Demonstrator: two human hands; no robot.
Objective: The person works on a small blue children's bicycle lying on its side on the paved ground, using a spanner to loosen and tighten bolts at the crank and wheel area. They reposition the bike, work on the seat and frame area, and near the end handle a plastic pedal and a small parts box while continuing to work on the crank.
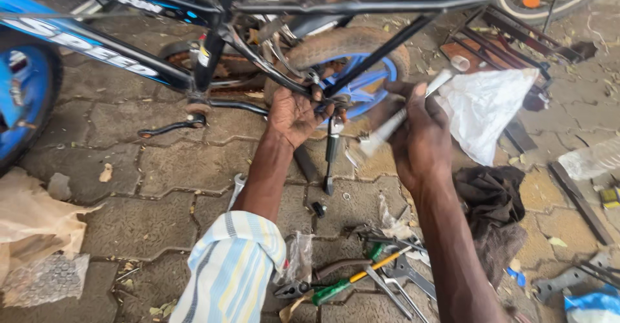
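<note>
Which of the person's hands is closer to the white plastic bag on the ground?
The right hand: it holds a silver tool just beside the white plastic bag. The left hand is farther off, gripping the bicycle frame near the rear wheel.

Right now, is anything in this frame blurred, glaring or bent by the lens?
Head view: the metal tool in the right hand is smeared by motion; the left hand on the bicycle frame is sharp; white plastic bag nearly blown out; daylight flat, shadows soft; edges bend slightly.
</note>
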